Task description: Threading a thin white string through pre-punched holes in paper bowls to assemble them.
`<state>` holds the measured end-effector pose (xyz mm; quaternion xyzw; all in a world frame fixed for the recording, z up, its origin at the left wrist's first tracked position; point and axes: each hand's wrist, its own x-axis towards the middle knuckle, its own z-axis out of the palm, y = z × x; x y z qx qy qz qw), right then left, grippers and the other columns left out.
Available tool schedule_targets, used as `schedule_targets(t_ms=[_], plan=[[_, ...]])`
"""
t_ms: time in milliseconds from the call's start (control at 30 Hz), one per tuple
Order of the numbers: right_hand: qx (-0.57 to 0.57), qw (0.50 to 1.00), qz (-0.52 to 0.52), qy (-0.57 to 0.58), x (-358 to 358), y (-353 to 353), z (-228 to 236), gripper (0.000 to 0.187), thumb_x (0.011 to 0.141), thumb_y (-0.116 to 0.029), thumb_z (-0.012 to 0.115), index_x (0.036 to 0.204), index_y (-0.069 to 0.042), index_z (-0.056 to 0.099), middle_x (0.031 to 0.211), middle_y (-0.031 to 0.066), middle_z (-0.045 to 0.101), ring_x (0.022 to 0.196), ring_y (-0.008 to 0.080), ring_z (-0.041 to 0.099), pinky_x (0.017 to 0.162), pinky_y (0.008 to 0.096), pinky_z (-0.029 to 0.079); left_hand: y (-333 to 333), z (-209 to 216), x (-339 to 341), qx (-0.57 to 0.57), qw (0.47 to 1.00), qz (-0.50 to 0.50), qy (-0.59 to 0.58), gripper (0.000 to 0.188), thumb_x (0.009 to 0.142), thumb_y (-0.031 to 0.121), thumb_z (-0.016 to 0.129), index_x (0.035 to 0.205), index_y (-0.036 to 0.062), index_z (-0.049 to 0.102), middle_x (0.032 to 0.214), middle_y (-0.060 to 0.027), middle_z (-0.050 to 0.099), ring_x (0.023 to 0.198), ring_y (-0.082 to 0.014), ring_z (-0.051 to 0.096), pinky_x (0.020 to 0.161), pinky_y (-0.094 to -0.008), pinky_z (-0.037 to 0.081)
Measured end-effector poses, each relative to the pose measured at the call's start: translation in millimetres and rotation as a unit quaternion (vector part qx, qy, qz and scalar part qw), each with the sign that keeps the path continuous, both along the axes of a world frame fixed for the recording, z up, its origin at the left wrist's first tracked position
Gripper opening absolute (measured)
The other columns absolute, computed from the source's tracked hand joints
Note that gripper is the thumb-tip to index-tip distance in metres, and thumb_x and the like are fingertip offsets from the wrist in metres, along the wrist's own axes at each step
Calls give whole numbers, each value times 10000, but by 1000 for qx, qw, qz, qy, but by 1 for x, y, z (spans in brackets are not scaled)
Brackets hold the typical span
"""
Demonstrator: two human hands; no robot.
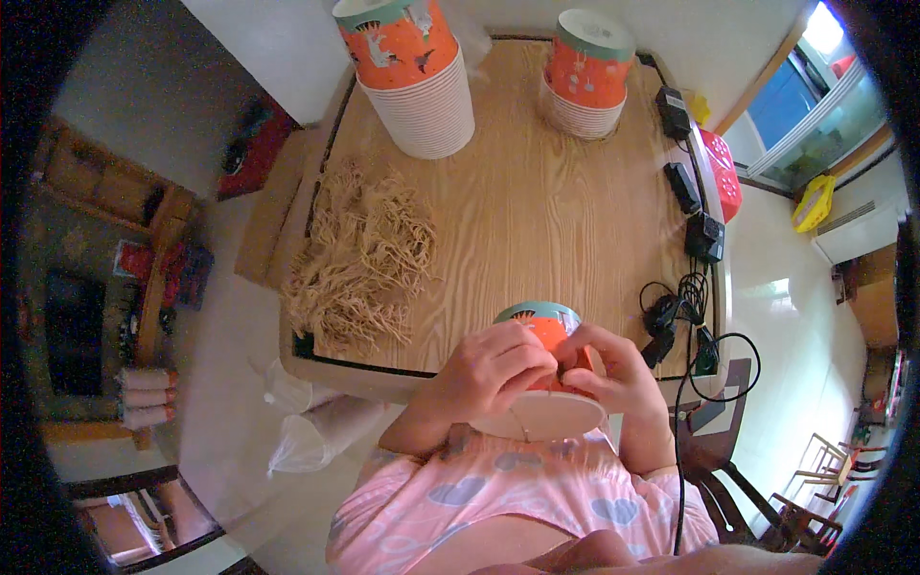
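Close to my body, at the table's near edge, an orange paper bucket [544,331] with a teal band lies tilted, its white round end [561,419] toward me. My left hand [498,369] has its fingers curled against the bucket's side. Opposite it, my right hand [609,372] is closed, thumb and fingertips pinching at the same side. The fingertips of both hands nearly meet, and what lies between them is mostly hidden. A thin tan cord [522,423] crosses the white end. Left of my hands lies a loose heap of tan twisted cords [369,259].
A tall stack of nested paper buckets [417,96] stands at the table's far left, a shorter stack [586,81] at the far right. Black power adapters [704,237] and tangled cables [685,311] line the right edge. A dark chair [719,450] stands right of me.
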<state>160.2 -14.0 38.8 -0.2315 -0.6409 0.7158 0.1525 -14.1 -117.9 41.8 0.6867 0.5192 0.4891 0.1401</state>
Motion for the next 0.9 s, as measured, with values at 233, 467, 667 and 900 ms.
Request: schedule_targets(t_ms=[233, 467, 667, 900], plan=[[176, 982, -62, -24, 12, -8, -4, 163, 698, -22, 676, 774, -28, 532, 724, 41, 536, 638, 114, 507, 575, 237, 400, 1, -4, -1, 1, 991, 119, -59, 143, 696, 26, 680, 806, 67, 598, 731, -59, 579, 693, -234, 582, 615, -323, 475], [380, 889, -255, 22, -23, 6, -17, 190, 646, 72, 625, 704, -34, 478, 633, 47, 453, 533, 145, 454, 476, 245, 369, 4, 14, 14, 57, 986, 150, -48, 139, 693, -6, 691, 795, 65, 628, 717, -58, 583, 664, -207, 577, 594, -314, 468], [406, 858, -314, 32, -53, 15, -26, 217, 614, 108, 602, 698, -37, 464, 644, 89, 488, 538, 218, 542, 474, 295, 420, 6, -8, 23, 23, 980, 164, -108, 104, 738, 9, 678, 816, 51, 624, 720, -42, 586, 681, -154, 579, 614, -276, 465], [474, 834, -281, 30, -69, 6, -35, 216, 643, 76, 617, 741, -41, 464, 654, 92, 484, 541, 239, 521, 472, 312, 421, 16, -31, 9, -67, 883, 152, -438, 167, 796, 97, 665, 904, 24, 560, 678, 45, 527, 600, -33, 470, 529, -193, 389]])
